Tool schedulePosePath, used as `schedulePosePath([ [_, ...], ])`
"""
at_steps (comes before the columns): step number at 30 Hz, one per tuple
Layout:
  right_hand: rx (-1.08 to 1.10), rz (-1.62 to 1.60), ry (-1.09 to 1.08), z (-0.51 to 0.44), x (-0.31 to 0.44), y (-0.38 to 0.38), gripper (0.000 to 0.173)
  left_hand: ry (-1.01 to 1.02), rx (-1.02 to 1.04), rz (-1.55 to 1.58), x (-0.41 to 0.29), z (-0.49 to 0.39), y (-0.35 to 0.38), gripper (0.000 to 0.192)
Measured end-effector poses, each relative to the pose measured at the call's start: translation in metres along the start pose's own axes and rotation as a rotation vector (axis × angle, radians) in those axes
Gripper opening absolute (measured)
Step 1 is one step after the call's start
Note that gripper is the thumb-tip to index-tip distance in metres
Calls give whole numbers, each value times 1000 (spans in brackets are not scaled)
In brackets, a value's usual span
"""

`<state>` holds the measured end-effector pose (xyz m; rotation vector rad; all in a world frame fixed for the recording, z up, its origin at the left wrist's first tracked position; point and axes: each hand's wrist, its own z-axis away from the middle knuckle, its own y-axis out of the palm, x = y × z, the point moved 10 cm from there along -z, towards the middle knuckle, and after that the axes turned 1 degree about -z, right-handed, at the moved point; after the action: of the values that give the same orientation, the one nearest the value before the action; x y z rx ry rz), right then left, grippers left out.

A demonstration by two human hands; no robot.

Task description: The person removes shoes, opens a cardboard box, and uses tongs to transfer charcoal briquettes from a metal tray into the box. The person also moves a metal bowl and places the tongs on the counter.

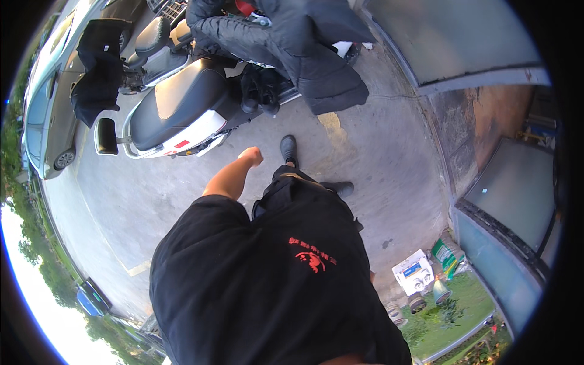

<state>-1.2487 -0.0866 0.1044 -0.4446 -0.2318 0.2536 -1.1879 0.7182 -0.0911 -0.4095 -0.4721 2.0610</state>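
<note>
My left hand [252, 156] is out in front of me at the left, its fingers curled, with nothing seen in it. My right hand is out of view; only a sliver of skin shows beside my black shirt. Beyond my left hand stands a white scooter with a black and tan seat [182, 102] and a padded backrest [107, 136]. A pair of black shoes [260, 93] rests on its footboard. A dark padded cover or jacket [315, 59] hangs over its front. My feet, in dark shoes [288, 148], are apart on the concrete.
Another scooter [153, 39] and a dark cloth [98, 68] are behind the first, near a parked car [52, 123]. Along the right runs a wall with framed panels [511, 191]. A white box [414, 272], a green and white sack [447, 255] and potted plants [441, 292] stand at the lower right.
</note>
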Motion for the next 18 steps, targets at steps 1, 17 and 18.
schedulePosePath([
  [1, -7, -27, 4, -8, -13, -9, 23, 43, -6, 7, -27, -9, -7, 18],
  [17, -336, -185, 8, -196, 14, -209, 17, -63, 200, 301, -364, -26, -90, 37],
  [18, -525, -21, -153, -198, 37, -227, 19, -41, 178, 288, -378, -26, -98, 37],
])
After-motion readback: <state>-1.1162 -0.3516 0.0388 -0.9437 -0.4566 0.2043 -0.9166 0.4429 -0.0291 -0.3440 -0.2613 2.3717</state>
